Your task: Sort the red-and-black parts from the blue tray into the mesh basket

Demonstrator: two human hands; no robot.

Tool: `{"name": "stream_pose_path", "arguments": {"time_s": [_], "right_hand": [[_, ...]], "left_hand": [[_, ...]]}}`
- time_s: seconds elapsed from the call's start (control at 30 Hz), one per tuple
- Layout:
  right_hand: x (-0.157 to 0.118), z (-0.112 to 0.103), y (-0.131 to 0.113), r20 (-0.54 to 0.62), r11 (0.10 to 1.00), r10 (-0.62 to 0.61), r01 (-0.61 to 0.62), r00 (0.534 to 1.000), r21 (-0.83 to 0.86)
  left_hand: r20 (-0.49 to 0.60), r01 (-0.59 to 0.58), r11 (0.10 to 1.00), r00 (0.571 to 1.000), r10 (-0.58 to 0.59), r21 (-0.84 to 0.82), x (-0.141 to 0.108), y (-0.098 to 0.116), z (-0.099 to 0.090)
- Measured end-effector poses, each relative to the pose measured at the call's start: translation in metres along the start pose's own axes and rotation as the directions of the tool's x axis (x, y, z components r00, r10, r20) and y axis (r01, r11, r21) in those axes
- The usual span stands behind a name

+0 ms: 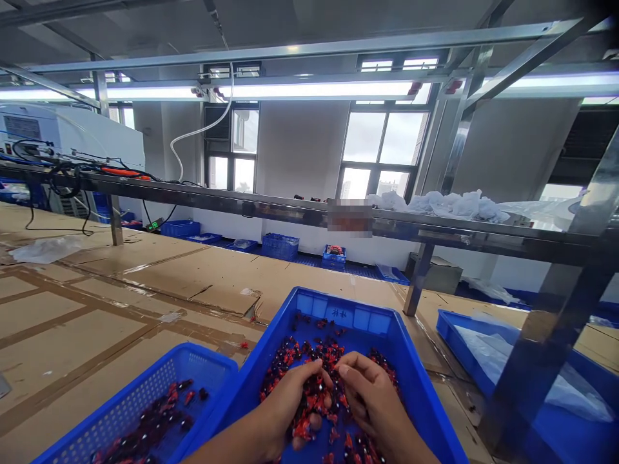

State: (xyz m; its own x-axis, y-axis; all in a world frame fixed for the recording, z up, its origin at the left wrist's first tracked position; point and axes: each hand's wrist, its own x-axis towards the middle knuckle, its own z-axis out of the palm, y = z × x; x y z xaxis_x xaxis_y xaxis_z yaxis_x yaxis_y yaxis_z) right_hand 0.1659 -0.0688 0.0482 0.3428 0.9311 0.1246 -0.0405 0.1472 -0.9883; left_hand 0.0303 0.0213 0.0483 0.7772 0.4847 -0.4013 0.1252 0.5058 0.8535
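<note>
Forearms (244, 430), cut off at six o'clock, led to a left hand (289, 401) cupping red-black pieces (314, 403) inside the tub (428, 396) and a curled right hand (380, 394), its grip too unclear to tell, both hiding pieces below, while the basket (126, 394) at seven o'clock was cropped.

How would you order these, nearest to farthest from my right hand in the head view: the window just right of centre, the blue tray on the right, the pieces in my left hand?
From your right hand:
1. Pieces in your left hand, to the left.
2. Blue tray, off to the right.
3. Window, far at the back.
</note>
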Motion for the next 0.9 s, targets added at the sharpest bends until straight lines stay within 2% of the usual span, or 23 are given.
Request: {"name": "stream_pose_path", "arguments": {"time_s": [0.03, 0.1, 0.17, 0.2, 0.3, 0.5, 0.6, 0.7, 0.9], "right_hand": [[0.000, 0.001, 0.001, -0.007, 0.980, -0.070, 0.067, 0.998, -0.187], [-0.003, 0.004, 0.001, 0.050, 0.835, -0.197, 0.194, 0.979, -0.516], [-0.007, 0.007, 0.000, 0.122, 0.678, -0.252, 0.265, 0.960, -0.686], [-0.008, 0.008, 0.000, 0.146, 0.628, -0.261, 0.283, 0.954, -0.725], [-0.010, 0.009, 0.001, 0.174, 0.572, -0.294, 0.318, 0.940, -0.756], [-0.011, 0.012, 0.007, 0.139, 0.576, -0.400, 0.367, 0.906, -0.731], [-0.013, 0.014, 0.007, 0.163, 0.561, -0.443, 0.414, 0.882, -0.716], [-0.015, 0.017, 0.006, 0.193, 0.564, -0.433, 0.431, 0.881, -0.704], [-0.015, 0.019, 0.008, 0.216, 0.555, -0.407, 0.428, 0.887, -0.714]], "left_hand": [[-0.024, 0.014, 1.000, 1.000, -0.014, -0.007, 0.000, 0.000, 0.000], [-0.071, 0.064, 0.998, 0.995, -0.065, -0.026, 0.000, 0.001, 0.000], [-0.085, 0.114, 0.992, 0.989, -0.119, -0.056, 0.000, 0.001, 0.000], [-0.078, 0.131, 0.989, 0.988, -0.137, -0.070, 0.001, 0.001, 0.000], [-0.057, 0.122, 0.988, 0.990, -0.127, -0.094, 0.002, 0.001, -0.001], [-0.030, 0.076, 0.996, 0.997, -0.075, 0.038, 0.001, -0.001, 0.002], [0.006, -0.010, 0.997, 1.000, 0.010, 0.080, -0.003, -0.001, 0.008], [-0.023, -0.066, 0.993, 0.997, 0.069, 0.094, -0.005, -0.001, 0.013], [-0.020, -0.009, 0.989, 1.000, 0.012, 0.145, 0.000, -0.005, 0.010]]}}
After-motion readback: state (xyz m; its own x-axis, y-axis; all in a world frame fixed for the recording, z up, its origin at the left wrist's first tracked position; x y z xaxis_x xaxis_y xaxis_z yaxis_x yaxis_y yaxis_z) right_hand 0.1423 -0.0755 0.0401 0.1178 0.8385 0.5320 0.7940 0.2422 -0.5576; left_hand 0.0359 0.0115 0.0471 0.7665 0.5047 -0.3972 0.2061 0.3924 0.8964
